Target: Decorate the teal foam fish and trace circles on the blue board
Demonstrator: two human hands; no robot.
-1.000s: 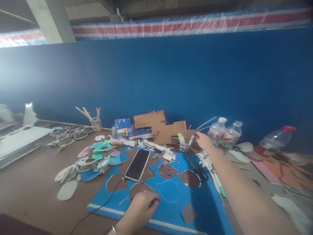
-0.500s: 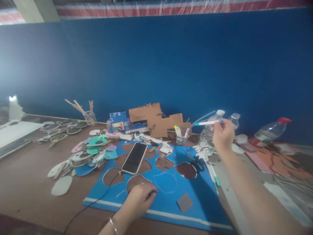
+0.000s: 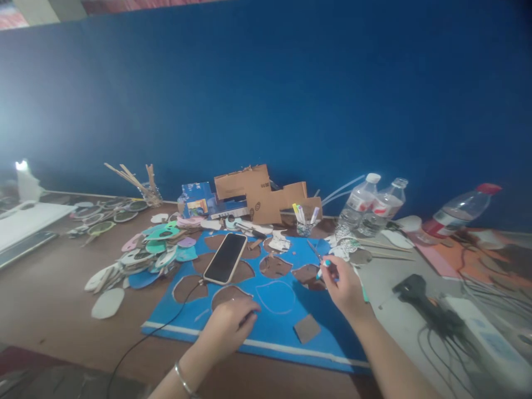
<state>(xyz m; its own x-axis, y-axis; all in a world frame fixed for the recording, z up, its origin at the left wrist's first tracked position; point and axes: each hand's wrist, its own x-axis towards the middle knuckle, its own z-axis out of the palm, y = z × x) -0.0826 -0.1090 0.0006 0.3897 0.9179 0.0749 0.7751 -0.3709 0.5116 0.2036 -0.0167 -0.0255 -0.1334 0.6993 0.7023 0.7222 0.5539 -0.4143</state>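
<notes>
My right hand [image 3: 343, 288] is closed around a white marker with teal ends [image 3: 319, 274], above the right side of a blue sheet [image 3: 199, 316]. Just behind it lie scissors [image 3: 315, 250], their handles mostly hidden by the hand. My left hand [image 3: 230, 324] rests curled at the sheet's front, beside a leaf-shaped cut-out [image 3: 224, 295]; what its fingers hold, if anything, is hidden. Between the hands, a leaf outline [image 3: 275, 297] is drawn on the sheet, with a small grey-brown square [image 3: 307, 329] in front of it. A phone [image 3: 225, 259] lies across other cut-outs.
Coloured cut pieces [image 3: 155, 249] are heaped at left. Behind the sheet stand cardboard [image 3: 266, 202] and a cup of markers [image 3: 305, 227]. Clear bottles [image 3: 359, 202] stand at right, near a red-capped bottle [image 3: 461, 213]. A black tool with cables [image 3: 428, 302] and a power strip [image 3: 484, 335] lie front right.
My right hand has come down and left with the marker, from before the bottles to beside the scissors. The view has shifted slightly. My left hand stays curled on the sheet.
</notes>
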